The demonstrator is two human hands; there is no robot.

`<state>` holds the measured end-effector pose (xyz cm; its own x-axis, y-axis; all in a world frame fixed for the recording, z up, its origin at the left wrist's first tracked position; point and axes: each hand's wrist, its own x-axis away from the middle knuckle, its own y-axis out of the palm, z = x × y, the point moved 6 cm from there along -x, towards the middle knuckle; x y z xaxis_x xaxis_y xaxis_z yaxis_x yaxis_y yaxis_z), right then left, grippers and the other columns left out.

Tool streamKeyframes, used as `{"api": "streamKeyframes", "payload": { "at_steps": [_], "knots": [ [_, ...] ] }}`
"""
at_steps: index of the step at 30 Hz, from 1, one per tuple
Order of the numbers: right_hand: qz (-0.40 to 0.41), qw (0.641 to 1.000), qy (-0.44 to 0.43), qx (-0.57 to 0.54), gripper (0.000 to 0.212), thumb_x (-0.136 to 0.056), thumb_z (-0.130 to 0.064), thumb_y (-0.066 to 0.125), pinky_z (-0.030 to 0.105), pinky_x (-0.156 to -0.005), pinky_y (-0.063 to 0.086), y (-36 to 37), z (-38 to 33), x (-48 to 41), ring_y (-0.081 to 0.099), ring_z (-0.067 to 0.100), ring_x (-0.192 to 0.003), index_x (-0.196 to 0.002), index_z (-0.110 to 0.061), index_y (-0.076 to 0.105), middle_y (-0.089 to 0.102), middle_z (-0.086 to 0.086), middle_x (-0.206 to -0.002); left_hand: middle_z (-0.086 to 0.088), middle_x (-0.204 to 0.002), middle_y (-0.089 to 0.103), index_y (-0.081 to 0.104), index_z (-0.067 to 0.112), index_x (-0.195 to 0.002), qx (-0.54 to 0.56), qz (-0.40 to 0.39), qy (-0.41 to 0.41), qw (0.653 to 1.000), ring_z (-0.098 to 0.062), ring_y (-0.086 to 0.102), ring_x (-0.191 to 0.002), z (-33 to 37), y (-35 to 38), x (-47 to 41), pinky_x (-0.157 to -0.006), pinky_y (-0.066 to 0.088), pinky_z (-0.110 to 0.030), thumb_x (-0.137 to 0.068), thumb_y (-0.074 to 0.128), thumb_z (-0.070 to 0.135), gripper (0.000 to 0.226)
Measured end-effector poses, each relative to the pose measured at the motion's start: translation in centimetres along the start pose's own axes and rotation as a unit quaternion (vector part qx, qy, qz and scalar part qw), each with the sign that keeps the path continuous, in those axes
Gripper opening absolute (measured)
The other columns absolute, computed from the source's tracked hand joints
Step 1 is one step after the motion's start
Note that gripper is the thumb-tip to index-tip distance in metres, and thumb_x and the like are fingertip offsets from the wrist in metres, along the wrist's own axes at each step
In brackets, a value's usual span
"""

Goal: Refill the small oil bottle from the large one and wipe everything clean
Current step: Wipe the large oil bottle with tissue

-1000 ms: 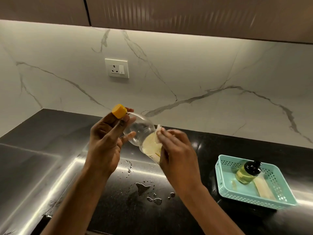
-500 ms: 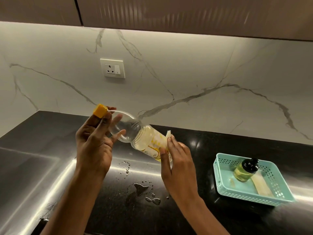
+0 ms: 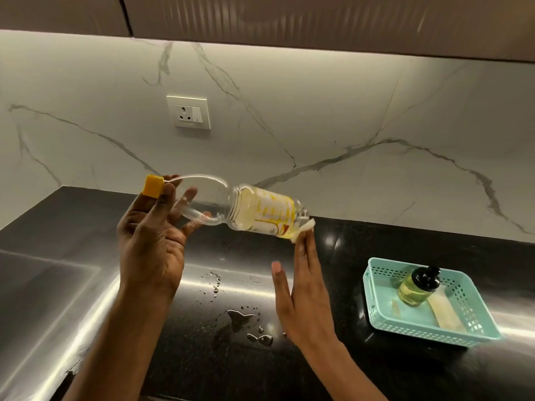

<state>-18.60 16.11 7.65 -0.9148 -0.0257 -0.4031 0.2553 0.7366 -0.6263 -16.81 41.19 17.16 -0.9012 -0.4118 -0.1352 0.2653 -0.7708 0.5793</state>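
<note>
The left grip (image 3: 150, 241) curls round the neck of the capped large bottle (image 3: 260, 211), which lies on its side. The right grip (image 3: 304, 285), fingers flat, presses what looks like a tissue (image 3: 307, 227) to its base. The small bottle (image 3: 414, 290) looks refilled and stands in a basket (image 3: 419, 332) to the right of both grips. Spills (image 3: 240, 318) on the bench (image 3: 376, 247) below are not yet wiped.

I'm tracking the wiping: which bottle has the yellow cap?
The large clear bottle tipped sideways in the left hand; the small bottle in the teal basket has a black cap.

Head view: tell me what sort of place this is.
Probably a home kitchen: black counter, marble-look backsplash with a socket, cabinets overhead, and an oil bottle in hand.
</note>
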Motion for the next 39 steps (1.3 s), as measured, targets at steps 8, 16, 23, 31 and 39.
{"api": "streamKeyframes", "payload": {
  "at_steps": [8, 16, 23, 31, 39],
  "knots": [
    [0.049, 0.957, 0.084, -0.273, 0.070, -0.102, -0.055, 0.057, 0.036, -0.120, 0.041, -2.5, 0.2, -5.8, 0.046, 0.009, -0.148, -0.164, -0.041, 0.027, 0.040, -0.010, -0.165, -0.003, -0.129, 0.078, 0.072, 0.017, -0.118, -0.002, -0.041, 0.008, 0.999, -0.038, 0.068, -0.132, -0.6, 1.0, 0.6, -0.097, 0.061, -0.059, -0.110, 0.054, 0.007, 0.022],
    [-0.177, 0.767, 0.351, -0.508, 0.039, -0.101, -0.031, 0.066, 0.040, -0.096, 0.063, -0.7, 3.7, -6.2, 0.075, 0.034, -0.115, -0.129, -0.003, 0.069, 0.077, 0.021, -0.121, -0.002, -0.127, 0.077, 0.073, 0.017, -0.119, -0.043, -0.081, 0.027, 0.995, -0.040, 0.066, -0.135, -0.5, 0.7, 0.6, -0.097, 0.061, -0.056, -0.107, 0.055, 0.007, 0.024],
    [-0.189, 0.782, 0.400, -0.440, 0.058, -0.079, -0.041, 0.080, 0.038, -0.075, 0.067, -0.6, 4.9, -4.7, 0.081, 0.032, -0.097, -0.115, 0.004, 0.072, 0.080, 0.022, -0.105, -0.007, -0.131, 0.075, 0.073, 0.015, -0.119, -0.074, -0.112, 0.032, 0.990, -0.040, 0.066, -0.133, -0.1, 1.0, 0.8, -0.102, 0.057, -0.064, -0.105, 0.059, 0.006, 0.022],
    [-0.136, 0.684, 0.398, -0.596, 0.052, -0.091, -0.041, 0.075, 0.045, -0.095, 0.063, 1.2, 4.0, -3.3, 0.075, 0.034, -0.115, -0.127, -0.003, 0.072, 0.073, 0.024, -0.127, -0.001, -0.127, 0.079, 0.067, 0.010, -0.124, -0.076, -0.122, 0.048, 0.988, -0.041, 0.066, -0.133, 0.3, 2.5, 1.5, -0.101, 0.059, -0.059, -0.099, 0.056, 0.007, 0.027],
    [-0.198, 0.734, 0.443, -0.475, 0.072, -0.076, -0.052, 0.083, 0.042, -0.073, 0.067, 0.5, 4.5, -2.0, 0.079, 0.037, -0.100, -0.121, 0.003, 0.071, 0.079, 0.025, -0.109, -0.002, -0.125, 0.079, 0.043, -0.005, -0.150, -0.110, -0.168, 0.075, 0.977, -0.041, 0.068, -0.131, 1.1, 3.6, 2.1, -0.105, 0.056, -0.064, -0.098, 0.058, 0.003, 0.055]
  ]
}}
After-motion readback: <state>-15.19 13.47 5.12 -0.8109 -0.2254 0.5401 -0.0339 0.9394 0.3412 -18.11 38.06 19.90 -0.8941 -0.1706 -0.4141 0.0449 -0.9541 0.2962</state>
